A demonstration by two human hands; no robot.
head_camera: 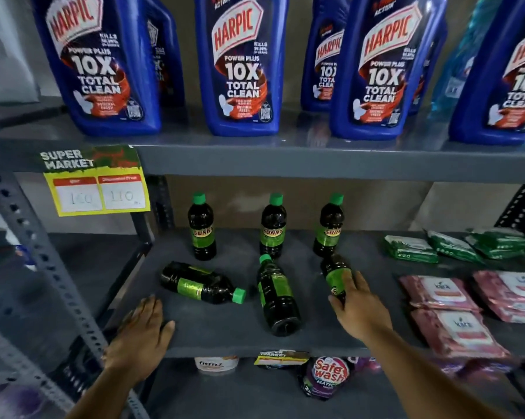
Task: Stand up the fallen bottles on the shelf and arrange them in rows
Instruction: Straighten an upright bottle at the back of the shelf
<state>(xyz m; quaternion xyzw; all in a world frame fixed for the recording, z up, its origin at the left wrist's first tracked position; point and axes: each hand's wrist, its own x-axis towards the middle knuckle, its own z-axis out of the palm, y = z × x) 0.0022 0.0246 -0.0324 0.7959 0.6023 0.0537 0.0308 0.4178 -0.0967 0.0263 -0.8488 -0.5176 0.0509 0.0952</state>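
Observation:
Three dark bottles with green caps stand in a row at the back of the grey shelf (pixel 224 334): left (pixel 201 228), middle (pixel 272 226), right (pixel 328 225). In front of them three more lie fallen: one (pixel 199 283) with its cap pointing right, one (pixel 277 294) with its cap pointing to the back, and one (pixel 336 275) at the right. My right hand (pixel 356 306) lies on that right fallen bottle, fingers curled around its near end. My left hand (pixel 143 337) rests flat on the shelf's front left edge and holds nothing.
Large blue Harpic bottles (pixel 240 65) stand on the shelf above. Green packets (pixel 411 248) and pink wipe packs (pixel 454 328) lie to the right on the same shelf. A yellow price tag (pixel 96 182) hangs at the upper left. A metal upright (pixel 43 261) runs down the left.

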